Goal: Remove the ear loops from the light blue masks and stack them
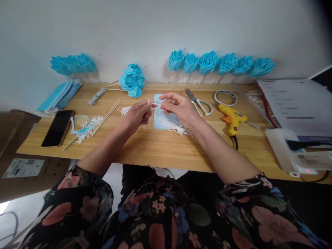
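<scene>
My left hand pinches a white cord that looks like a mask ear loop. The other end of the cord is pinched in my right hand, a short span stretching between the two. Both hands are held above the middle of the wooden table. Behind and below them lie pale blue sheets, partly hidden by my right hand. A loose bundle of white cords rests on the sheets' lower end. Another small heap of white strands shows left of my left hand.
Blue fabric flowers stand along the wall; more flowers lie left of centre. Scissors, a tape roll and a yellow glue gun lie to the right, beside a power strip. A phone and face masks lie left.
</scene>
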### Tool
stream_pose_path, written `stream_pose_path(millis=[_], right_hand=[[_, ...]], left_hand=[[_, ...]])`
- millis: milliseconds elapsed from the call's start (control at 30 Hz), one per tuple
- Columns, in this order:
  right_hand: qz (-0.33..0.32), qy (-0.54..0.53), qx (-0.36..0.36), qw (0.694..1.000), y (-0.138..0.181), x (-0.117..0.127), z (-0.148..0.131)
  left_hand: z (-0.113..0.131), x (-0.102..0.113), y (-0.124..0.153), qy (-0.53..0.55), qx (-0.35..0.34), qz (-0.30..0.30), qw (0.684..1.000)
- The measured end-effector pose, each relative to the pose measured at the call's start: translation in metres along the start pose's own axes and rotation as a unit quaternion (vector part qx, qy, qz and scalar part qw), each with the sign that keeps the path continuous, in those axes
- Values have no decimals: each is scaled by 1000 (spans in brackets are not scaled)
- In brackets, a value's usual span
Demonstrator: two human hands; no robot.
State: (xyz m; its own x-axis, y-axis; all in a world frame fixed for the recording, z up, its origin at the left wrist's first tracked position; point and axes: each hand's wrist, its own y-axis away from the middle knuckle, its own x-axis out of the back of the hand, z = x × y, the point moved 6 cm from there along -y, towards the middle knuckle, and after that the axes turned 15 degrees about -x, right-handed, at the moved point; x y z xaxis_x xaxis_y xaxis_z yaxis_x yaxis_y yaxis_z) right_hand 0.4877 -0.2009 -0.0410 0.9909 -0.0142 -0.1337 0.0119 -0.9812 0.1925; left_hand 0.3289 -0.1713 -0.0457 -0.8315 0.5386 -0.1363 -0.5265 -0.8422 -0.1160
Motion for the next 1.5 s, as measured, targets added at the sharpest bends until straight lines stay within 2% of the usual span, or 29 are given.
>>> stream_pose_path(millis=[167,300,400,600,700,833,967,1500], right_hand=[[-36,-8,4,999,0,-5,1],[-33,4,-21,999,-2,-5,9],[-35,8,-30,999,-2,-6,11],[-26,7,6,1000,0,-4,2],[-31,-10,-30,999,0,-5,6],[-57,-41,-95,993,1,-10,15],[-70,-55,-115,989,2,-14,19],[-62,-106,-108,987,-5,-12,24]], left_hand=[[3,2,-3,11,-12,38,999],[6,2,-4,3,-24,65,998],[5,-2,-5,20,-26,59,998],[9,1,-7,31,-38,89,995],[13,3,-7,21,-49,103,993],[16,1,-7,7,-68,98,993],[14,-1,-6,9,-73,94,993],[11,-8,-6,38,-84,56,994]])
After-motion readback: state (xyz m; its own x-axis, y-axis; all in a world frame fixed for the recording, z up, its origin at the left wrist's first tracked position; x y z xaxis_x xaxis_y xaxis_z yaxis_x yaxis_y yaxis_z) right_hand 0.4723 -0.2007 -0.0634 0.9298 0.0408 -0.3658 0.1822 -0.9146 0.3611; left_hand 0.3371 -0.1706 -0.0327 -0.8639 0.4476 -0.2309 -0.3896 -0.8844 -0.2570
